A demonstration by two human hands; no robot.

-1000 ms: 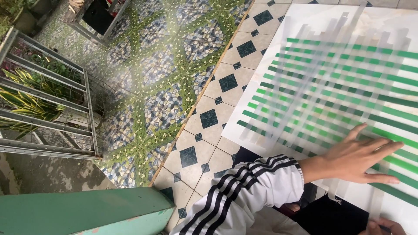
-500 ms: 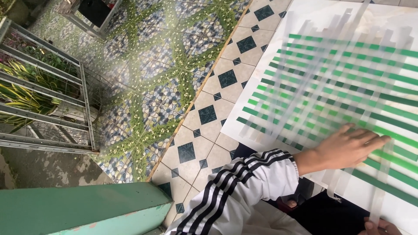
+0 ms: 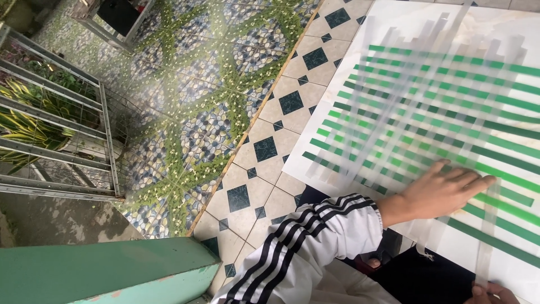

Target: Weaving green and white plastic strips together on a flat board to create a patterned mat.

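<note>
1. The left hand is lying flat with its fingers spread, pressing on the woven mat of green and clear strips at the right of the frame. It is pinching nothing.
2. The right hand is peeking in at the bottom right corner, and its fingertips are touching the end of a clear strip. I cannot tell if it is pinching the strip or just resting on it.
3. The mat is lying on a white sheet on the tiled floor.
4. If the flat hand is sliding, it could be pushing the strips crooked, because nothing seems to be sticking them down.
5. If the clear strip is being tugged hard, it could be slipping out or bending.
6. The loose strip ends at the left edge could be coming apart.
</note>
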